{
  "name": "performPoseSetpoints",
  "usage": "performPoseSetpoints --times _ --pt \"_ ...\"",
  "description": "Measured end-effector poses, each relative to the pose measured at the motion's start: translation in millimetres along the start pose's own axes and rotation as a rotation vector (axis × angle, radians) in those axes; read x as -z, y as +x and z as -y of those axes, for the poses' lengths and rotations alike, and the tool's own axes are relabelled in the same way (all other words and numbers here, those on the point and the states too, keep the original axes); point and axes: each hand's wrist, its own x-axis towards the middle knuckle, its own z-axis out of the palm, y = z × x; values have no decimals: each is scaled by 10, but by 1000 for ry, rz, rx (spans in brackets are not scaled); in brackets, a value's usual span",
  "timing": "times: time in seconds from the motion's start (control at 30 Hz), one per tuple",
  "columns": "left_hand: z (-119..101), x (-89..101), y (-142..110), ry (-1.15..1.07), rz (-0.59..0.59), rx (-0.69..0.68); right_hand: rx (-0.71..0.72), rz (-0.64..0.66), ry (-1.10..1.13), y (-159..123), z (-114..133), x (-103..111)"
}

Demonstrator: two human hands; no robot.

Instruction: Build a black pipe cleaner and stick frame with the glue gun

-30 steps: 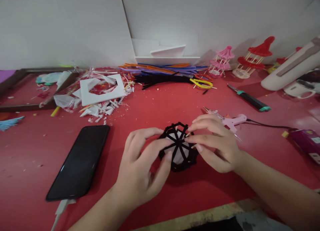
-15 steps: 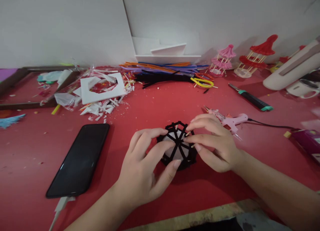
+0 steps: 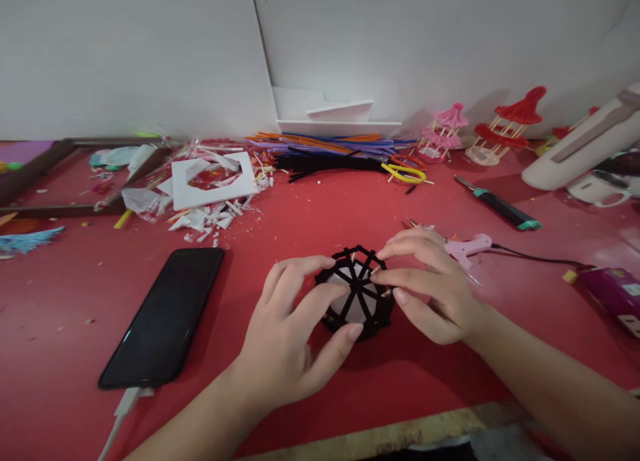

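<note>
A small black frame model stands on the red table in front of me. Its top has black strips meeting like spokes, with a pale base and a few short wooden sticks showing beneath them. My left hand grips it from the left, the fingers on its top and the thumb at its near edge. Over the right rim, my right hand has its fingers curved and apart, with the fingertips at the rim and near the stick ends. Whether those fingertips pinch anything is hard to see.
A black phone with a white cable lies at left. Behind are a white cut-out board among scraps, pipe cleaners, and yellow-handled scissors. Rightward are a pink glue gun, a craft knife, and pink and red pagoda models.
The camera view has shifted slightly, so the background sits a little lower. My right fingers have moved slightly back from the model's rim; the left hand keeps its hold.
</note>
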Motion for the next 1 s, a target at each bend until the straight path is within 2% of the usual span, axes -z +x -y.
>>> performPoseSetpoints --times 0.13,0.23,0.3,0.37,0.43,0.5,0.63,0.73,0.8,0.87,0.93,1.0 --pt "-5 10 -17 6 10 4 -6 13 2 2 13 -36" --pt "6 -20 -39 -17 -26 41 -7 26 -18 43 3 22" --pt "26 -65 -61 -49 -47 106 -76 53 -71 57 -69 148" --pt "51 -118 -90 -87 -19 180 -214 103 -174 12 -227 339" --pt "72 -165 -122 -131 36 234 -351 158 -303 -126 -463 554" --pt "85 -199 -153 -152 65 283 -415 176 -400 -343 -732 743" --pt "93 -236 -194 -170 87 364 -297 262 -387 -767 -1148 944" --pt "101 -255 -200 -147 73 392 -191 305 -365 -877 -1265 1012" --pt "117 -263 -194 -149 61 429 -108 295 -401 -803 -1247 1051" --pt "141 -262 -183 -175 47 495 -54 261 -477 -589 -1147 1058" --pt "167 -249 -168 -223 44 572 -46 275 -520 -235 -990 991" --pt "183 -229 -151 -283 48 637 -105 315 -461 216 -851 821"
